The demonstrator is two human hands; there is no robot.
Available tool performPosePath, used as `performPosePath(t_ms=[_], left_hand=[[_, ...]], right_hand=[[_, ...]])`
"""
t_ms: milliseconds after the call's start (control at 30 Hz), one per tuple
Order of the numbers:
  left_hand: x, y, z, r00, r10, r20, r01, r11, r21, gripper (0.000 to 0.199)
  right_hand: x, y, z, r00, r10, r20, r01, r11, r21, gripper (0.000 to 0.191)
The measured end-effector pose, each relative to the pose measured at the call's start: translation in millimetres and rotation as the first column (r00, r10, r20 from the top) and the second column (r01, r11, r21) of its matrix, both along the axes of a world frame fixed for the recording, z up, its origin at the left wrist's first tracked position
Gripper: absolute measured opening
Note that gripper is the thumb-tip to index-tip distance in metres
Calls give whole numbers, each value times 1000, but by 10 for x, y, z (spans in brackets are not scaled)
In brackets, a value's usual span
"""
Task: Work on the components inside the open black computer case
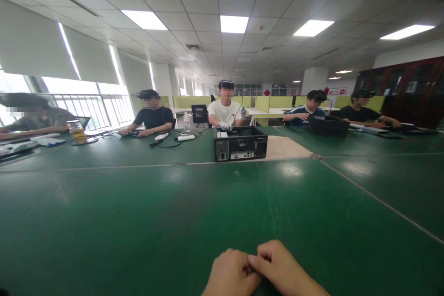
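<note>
Both bare hands rest together at the bottom of the head view, over the near part of the green table (166,222). My left hand (231,270) is closed, its fingers curled under. Against it lies my right hand (282,266), also closed, with its thumb touching the left hand near the knuckles. Neither shows any object in it, though the undersides of the fingers are hidden. The closest object is a black open computer case (241,145), well beyond my hands across the table.
Behind the case sits a person in white gloves (225,113). Other people work along the far side, one beside a second black case (328,126). At left stand a jar (76,132) and a clear bottle (187,121), near white power strips (185,138) and cables. Seams cross the tabletop.
</note>
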State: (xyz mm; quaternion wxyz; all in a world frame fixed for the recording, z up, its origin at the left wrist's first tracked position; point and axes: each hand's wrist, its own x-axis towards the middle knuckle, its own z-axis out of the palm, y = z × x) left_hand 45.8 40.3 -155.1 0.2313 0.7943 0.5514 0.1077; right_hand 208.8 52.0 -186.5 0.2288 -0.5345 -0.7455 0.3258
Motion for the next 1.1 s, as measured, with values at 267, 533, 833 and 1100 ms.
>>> performPosePath(t_ms=[267, 533, 833, 1100], left_hand=[[16, 23, -21, 999, -7, -48, 6, 1000, -8, 23], [7, 36, -26, 998, -28, -61, 28, 1000, -10, 24], [17, 32, -25, 999, -2, -50, 2, 1000, 10, 23], [23, 5, 2, 998, -11, -62, 13, 999, 44, 27]], right_hand=[[-23, -1, 15, 999, -35, 39, 35, 999, 6, 43], [-10, 54, -56, 1000, -25, 18, 25, 999, -27, 43], [-8, 33, 18, 1000, -10, 6, 10, 1000, -28, 46], [13, 40, 19, 1000, 11, 24, -11, 1000, -13, 46]])
